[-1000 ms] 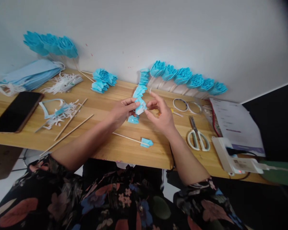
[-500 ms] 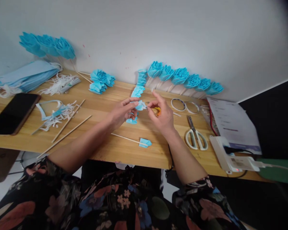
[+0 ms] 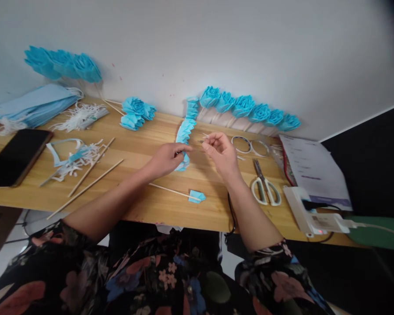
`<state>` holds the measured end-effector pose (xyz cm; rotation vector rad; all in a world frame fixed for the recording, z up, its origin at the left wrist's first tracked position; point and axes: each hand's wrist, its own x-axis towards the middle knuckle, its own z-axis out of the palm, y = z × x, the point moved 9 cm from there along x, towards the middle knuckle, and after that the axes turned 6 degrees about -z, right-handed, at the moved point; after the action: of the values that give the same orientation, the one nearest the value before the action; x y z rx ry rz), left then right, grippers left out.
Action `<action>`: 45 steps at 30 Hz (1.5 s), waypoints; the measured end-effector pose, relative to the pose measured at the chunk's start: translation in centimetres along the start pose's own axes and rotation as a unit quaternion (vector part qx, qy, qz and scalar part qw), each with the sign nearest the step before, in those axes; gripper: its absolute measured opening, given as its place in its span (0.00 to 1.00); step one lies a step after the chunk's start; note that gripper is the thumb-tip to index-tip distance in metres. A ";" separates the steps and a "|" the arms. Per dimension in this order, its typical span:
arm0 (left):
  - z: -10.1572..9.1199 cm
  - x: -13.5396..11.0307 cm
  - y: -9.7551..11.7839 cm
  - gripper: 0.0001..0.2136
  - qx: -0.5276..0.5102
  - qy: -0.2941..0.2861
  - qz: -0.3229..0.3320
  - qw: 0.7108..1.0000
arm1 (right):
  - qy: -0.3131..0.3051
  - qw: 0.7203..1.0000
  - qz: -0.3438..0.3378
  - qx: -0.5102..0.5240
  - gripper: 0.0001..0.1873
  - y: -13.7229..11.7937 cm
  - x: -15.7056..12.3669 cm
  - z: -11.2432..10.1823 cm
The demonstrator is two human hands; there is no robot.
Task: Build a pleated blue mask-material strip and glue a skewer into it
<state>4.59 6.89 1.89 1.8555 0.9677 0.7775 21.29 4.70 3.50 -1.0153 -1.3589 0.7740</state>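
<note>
A row of overlapping blue folded petals (image 3: 186,130) runs down the table from the wall. My left hand (image 3: 168,158) lies over its near end, thumb and index finger closing on a petal there; the fingertips partly cover it. Just to the right, my right hand (image 3: 221,153) is raised with thumb and index finger pinched together. What sits in that pinch, if anything, is too small to name. A thin pointed tip shows behind those fingers. Nearer me lies a stick (image 3: 169,189) with a blue petal (image 3: 197,196) at its end.
Blue flowers on sticks (image 3: 244,106) lean along the wall, with more flowers (image 3: 134,113) to the left. Also there are masks (image 3: 36,109), a phone (image 3: 18,157), bare sticks (image 3: 85,189), white-handled scissors (image 3: 265,186), tape rolls (image 3: 241,144) and a power strip (image 3: 298,212).
My left hand has turned palm down over the petal row; the pale blue piece between my hands no longer shows there. My right fingers have folded in, and the yellow-orange thing behind them is hidden.
</note>
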 end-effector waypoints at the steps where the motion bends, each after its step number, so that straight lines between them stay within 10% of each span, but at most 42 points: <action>1: 0.2 -0.2 0.3 0.17 0.006 -0.006 0.021 1.000 | 0.006 1.000 0.001 -0.001 0.27 -0.1 0.0 -0.1; 7: 1.6 -0.7 0.8 0.27 -0.120 -0.064 0.081 0.987 | 0.024 0.999 0.013 -0.019 0.32 -0.8 -0.1 -0.4; 20: -0.5 -0.9 1.5 0.14 -0.079 0.064 0.044 0.994 | 0.002 0.997 0.048 -0.062 0.16 -0.1 -0.5 -0.2; 33: -2.4 -2.0 4.0 0.08 -0.016 0.178 0.128 0.976 | -0.060 0.975 0.154 0.146 0.25 1.1 -1.6 2.1; 45: -1.9 -1.7 3.7 0.06 0.043 0.160 0.133 0.977 | -0.143 0.968 0.166 0.121 0.27 1.5 -2.4 4.0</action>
<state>3.34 5.09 5.83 1.9978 0.9728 1.2432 17.33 3.69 0.87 -0.9721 -1.3090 1.3476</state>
